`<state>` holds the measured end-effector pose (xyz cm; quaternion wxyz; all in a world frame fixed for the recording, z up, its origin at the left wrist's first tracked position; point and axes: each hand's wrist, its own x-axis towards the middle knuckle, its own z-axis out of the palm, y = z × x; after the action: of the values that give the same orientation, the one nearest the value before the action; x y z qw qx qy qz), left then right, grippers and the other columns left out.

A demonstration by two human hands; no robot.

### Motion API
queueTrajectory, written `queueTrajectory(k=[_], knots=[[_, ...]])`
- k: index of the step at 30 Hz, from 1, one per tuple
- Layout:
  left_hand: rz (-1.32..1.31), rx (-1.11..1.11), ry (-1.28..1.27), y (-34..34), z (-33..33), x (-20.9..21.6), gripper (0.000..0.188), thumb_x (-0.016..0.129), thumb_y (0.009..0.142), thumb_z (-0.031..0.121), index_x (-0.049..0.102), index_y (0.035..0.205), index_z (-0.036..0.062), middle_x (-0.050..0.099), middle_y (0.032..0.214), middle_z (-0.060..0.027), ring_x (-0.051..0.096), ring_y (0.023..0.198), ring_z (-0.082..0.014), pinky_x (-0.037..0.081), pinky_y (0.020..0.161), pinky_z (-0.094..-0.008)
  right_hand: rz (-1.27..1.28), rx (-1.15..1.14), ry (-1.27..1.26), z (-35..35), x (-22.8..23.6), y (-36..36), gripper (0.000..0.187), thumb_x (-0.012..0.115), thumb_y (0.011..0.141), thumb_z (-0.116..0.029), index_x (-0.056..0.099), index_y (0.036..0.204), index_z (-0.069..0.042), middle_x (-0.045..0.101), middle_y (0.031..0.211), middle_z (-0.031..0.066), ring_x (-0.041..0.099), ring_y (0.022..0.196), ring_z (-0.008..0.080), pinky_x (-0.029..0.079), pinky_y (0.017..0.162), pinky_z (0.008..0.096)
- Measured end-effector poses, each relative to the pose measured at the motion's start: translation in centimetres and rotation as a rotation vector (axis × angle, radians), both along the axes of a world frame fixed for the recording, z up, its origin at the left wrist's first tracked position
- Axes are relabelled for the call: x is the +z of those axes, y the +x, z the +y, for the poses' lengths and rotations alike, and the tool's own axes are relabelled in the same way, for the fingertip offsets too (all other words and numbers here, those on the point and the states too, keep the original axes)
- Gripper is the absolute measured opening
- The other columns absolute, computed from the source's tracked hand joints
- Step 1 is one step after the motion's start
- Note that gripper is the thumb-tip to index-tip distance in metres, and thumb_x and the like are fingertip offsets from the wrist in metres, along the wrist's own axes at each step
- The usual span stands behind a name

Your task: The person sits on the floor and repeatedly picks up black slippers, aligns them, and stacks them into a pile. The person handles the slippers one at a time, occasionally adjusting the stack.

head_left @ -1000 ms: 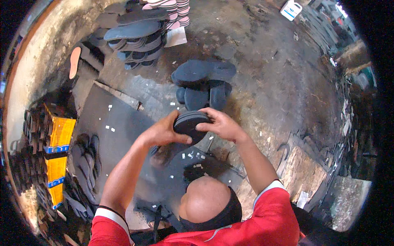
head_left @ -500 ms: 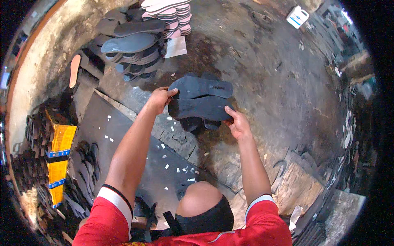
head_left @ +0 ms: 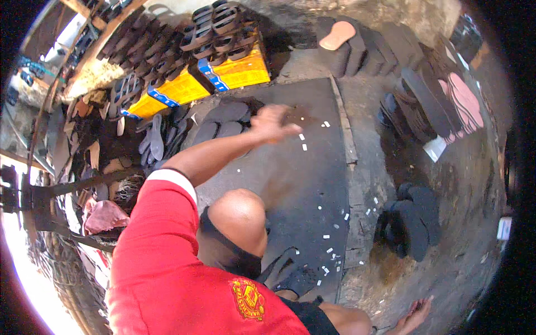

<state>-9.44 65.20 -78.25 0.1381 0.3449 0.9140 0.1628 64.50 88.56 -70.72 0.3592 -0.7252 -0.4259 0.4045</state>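
My left hand (head_left: 272,124) reaches over the dark mat, somewhat smeared by motion. Its fingers look spread, with nothing visible in them. Just left of it lie several dark shoe soles (head_left: 230,114). At the lower right edge, my right hand (head_left: 414,316) is low over the floor, its fingers apart and nothing seen in it. A small pile of black soles (head_left: 414,220) rests on the floor to the right, apart from both hands. Little white pieces (head_left: 326,237) are scattered on the mat.
Yellow boxes with blue bands (head_left: 234,70) stand at the back left, dark sandals (head_left: 223,28) stacked on them. Piles of soles stand at the back right, one topped by a peach-coloured insole (head_left: 337,36); pink insoles (head_left: 464,100) lean further right. Grey insoles (head_left: 156,137) lie at left.
The black soles I held in both hands now lie on the floor, let go. My view has swung left; my left hand has moved over the mat, my right hand down to the lower right.
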Motion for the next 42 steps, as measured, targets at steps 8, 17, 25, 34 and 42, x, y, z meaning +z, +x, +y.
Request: queueTrajectory(k=[8, 17, 25, 34, 42], knots=[[-0.104, 0.699, 0.068, -20.0, -35.0, -11.8, 0.110, 0.050, 0.073, 0.096, 0.020, 0.163, 0.0399, 0.022, 0.166, -0.0244, 0.022, 0.154, -0.0422, 0.019, 0.119, -0.0670, -0.099, 0.566, 0.024, 0.8, 7.8, -20.4, 0.047, 0.064, 0.100, -0.039, 0.058, 0.137, -0.011, 0.054, 0.141, 0.0061, 0.053, 0.127, 0.0221, 0.043, 0.106, 0.0403], [-0.213, 0.412, -0.109, 1.0, -12.7, -9.0, 0.101, 0.058, 0.079, 0.084, 0.027, 0.162, 0.0366, 0.030, 0.161, -0.0273, 0.031, 0.150, -0.0431, 0.025, 0.116, -0.0641, -0.331, 1.466, 0.059, -10.5, -3.8, -49.5, 0.061, 0.077, 0.090, -0.041, 0.059, 0.134, -0.003, 0.062, 0.134, 0.0182, 0.061, 0.122, 0.0322, 0.048, 0.104, 0.0414], [-0.112, -0.094, 0.105, 6.0, -20.7, -6.2, 0.125, 0.090, 0.069, 0.042, 0.014, 0.164, 0.0112, 0.034, 0.161, -0.0223, 0.032, 0.151, -0.0377, 0.017, 0.120, -0.0653, -0.416, 1.428, 0.414, -20.4, -11.7, -49.1, 0.078, 0.087, 0.077, -0.035, 0.052, 0.139, -0.004, 0.054, 0.139, 0.0195, 0.048, 0.130, 0.0402, 0.040, 0.112, 0.0483], [-0.173, -0.434, 0.317, 6.8, -22.8, -6.0, 0.087, 0.079, 0.075, 0.010, 0.036, 0.151, 0.0021, 0.048, 0.144, -0.0226, 0.043, 0.140, -0.0388, 0.022, 0.124, -0.0551, -0.401, 1.011, 0.277, -14.5, -13.5, -45.5, 0.061, 0.083, 0.085, -0.033, 0.058, 0.134, -0.006, 0.060, 0.127, 0.0166, 0.061, 0.115, 0.0319, 0.053, 0.094, 0.0440], [-0.173, -0.595, 0.218, 5.6, -15.8, -5.6, 0.091, 0.084, 0.070, 0.010, 0.038, 0.148, 0.0017, 0.051, 0.133, -0.0215, 0.049, 0.126, -0.0409, 0.038, 0.107, -0.0521, -0.267, 0.843, 0.291, -10.9, -11.3, -43.3, 0.045, 0.080, 0.087, -0.030, 0.066, 0.121, -0.005, 0.066, 0.114, 0.0158, 0.064, 0.108, 0.0281, 0.054, 0.088, 0.0383]])
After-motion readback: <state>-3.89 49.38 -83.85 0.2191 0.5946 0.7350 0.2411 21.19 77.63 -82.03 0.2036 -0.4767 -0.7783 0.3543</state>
